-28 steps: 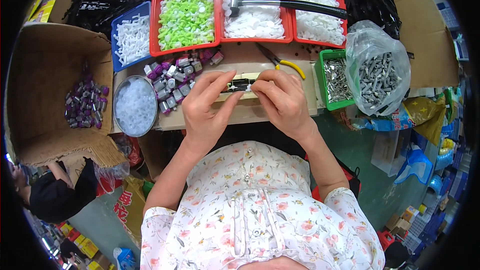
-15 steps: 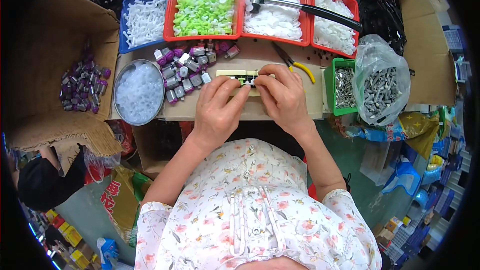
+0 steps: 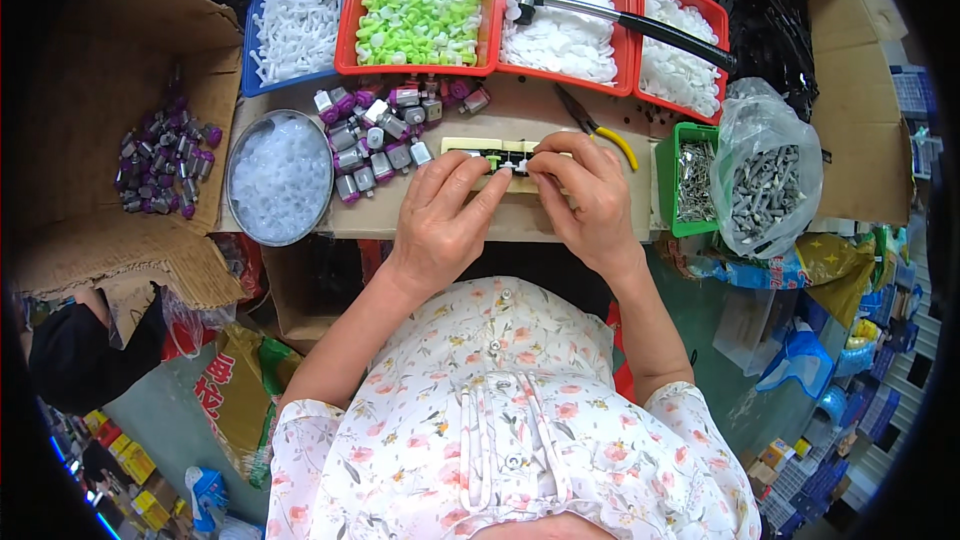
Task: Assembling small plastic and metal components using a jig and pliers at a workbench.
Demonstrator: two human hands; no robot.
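Observation:
A long cream-coloured block [image 3: 487, 144] lies across the work surface in front of me. In its dark slot sit a small green piece and small white pieces [image 3: 507, 168]. My left hand [image 3: 443, 220] is closed at the block's left part, its thumb tip against a white piece. My right hand [image 3: 590, 202] is closed at the right end, thumb and fingertips pinched together beside another white piece. Its fingertips cover whatever is between them. Close to the left hand lies a pile of small grey motors with purple ends [image 3: 380, 135].
Behind stand a blue bin of white pins [image 3: 298, 32] and red bins of green [image 3: 420, 10] and white parts [image 3: 565, 35]. A hammer [image 3: 630, 20] rests across them. Pliers [image 3: 600, 130], a green metal-parts bin [image 3: 690, 180], a bag of grey pieces [image 3: 768, 185] and a round tin [image 3: 280, 180] surround the hands.
The view has shifted slightly. My right hand's fingers have drawn a little away from the left thumb, uncovering more of the slot and the white pieces. The left hand stays at the block.

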